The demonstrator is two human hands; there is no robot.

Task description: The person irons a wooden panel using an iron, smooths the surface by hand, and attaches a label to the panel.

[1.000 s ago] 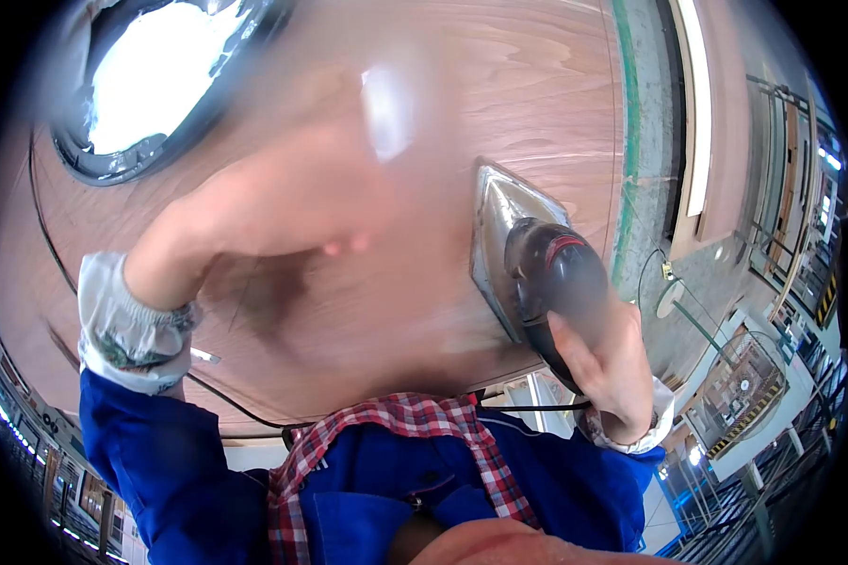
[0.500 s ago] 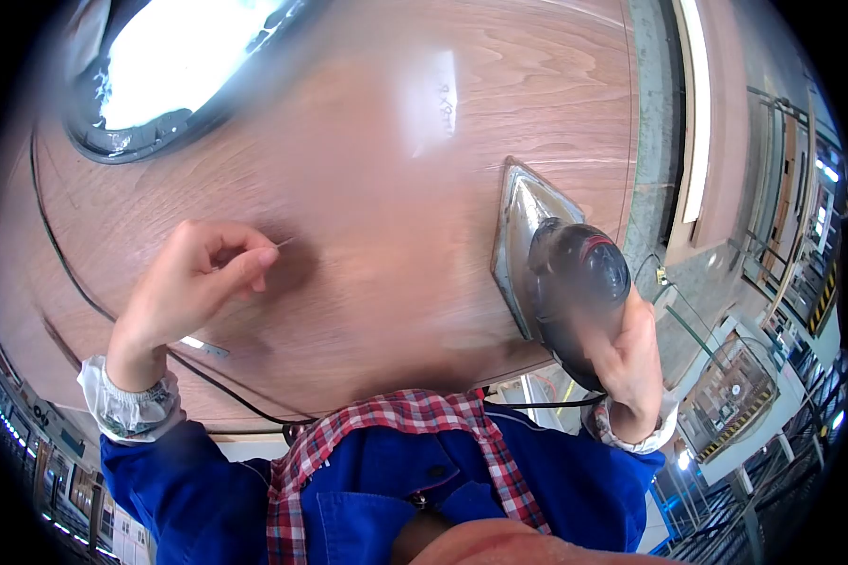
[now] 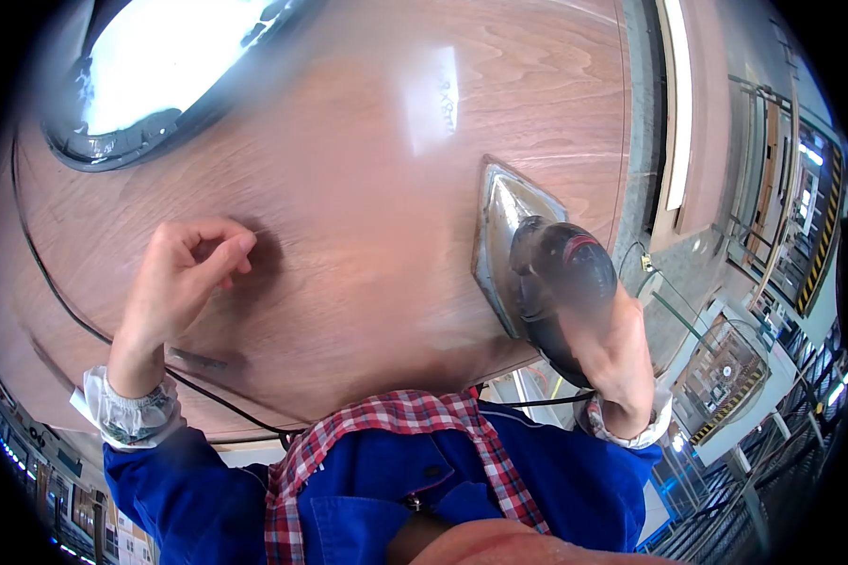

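My right hand [image 3: 620, 353] grips the dark handle of a clothes iron [image 3: 513, 207]. The iron's metal soleplate rests on a wood-veneer panel [image 3: 349, 311], its pointed tip toward the far side. To the left, my left hand [image 3: 193, 259] is closed just above the panel, thumb and forefinger pressed together. Whether anything sits in that pinch is too small to make out. A small metal strip, perhaps a blade or ruler [image 3: 196, 360], lies on the panel below my left wrist.
At the far left stands a black tub [image 3: 104, 155] of white paste. A pale label with handwriting [image 3: 433, 99] is on the panel. A black cord [image 3: 52, 273] runs along the left and near edge. Stacked boards [image 3: 697, 141] lie beyond the right edge.
The iron and my right hand have shifted slightly left in view. My left hand also moved a little left; the thin sliver at its fingertips no longer shows.
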